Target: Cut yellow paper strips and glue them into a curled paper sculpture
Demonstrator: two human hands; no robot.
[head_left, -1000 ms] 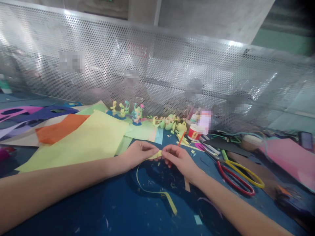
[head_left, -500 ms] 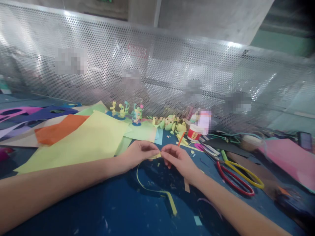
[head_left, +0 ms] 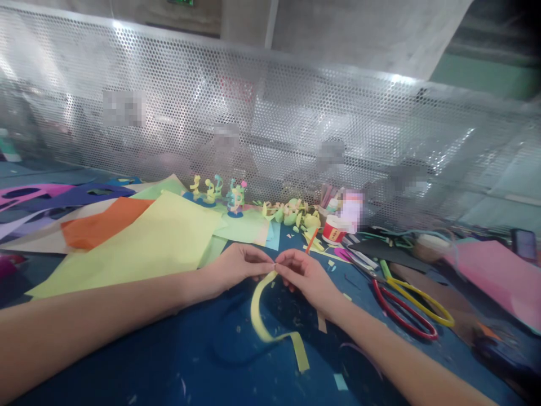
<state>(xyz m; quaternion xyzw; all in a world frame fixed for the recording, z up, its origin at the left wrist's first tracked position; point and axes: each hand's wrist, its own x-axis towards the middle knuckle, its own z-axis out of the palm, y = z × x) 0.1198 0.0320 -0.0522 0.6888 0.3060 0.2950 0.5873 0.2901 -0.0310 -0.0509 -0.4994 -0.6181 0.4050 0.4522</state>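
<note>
- A perforated metal screen [head_left: 296,113] stands along the far edge of the tabletop [head_left: 169,361], closing off that whole side; blurred patches sit on it.
- The dark blue tabletop lies bare in the near middle, flecked only with small paper scraps; this is the widest open room, between the two forearms.
- A large pale yellow sheet [head_left: 143,242] covers the left part, overlapping an orange sheet [head_left: 101,223]; purple and pink cut sheets [head_left: 51,194] lie beyond, towards the left edge.
- A pink sheet [head_left: 499,276] lies at the right edge, well apart from the hands.
- Scissors [head_left: 406,304] with red and yellow handles lie near the right forearm, on its outer side.
- A cluttered row of small paper figures [head_left: 220,194], yellow-green curls and a little red-and-white cup [head_left: 333,230] lines the foot of the screen, just beyond the hands.
- The left hand [head_left: 236,266] and right hand [head_left: 304,273] meet at the fingertips; each grip is closed in a pinch on the upper end of a yellow paper strip [head_left: 262,316].
- The strip hangs from the pinch in a curve; its lower end lies flat on the tabletop, near the right forearm.
</note>
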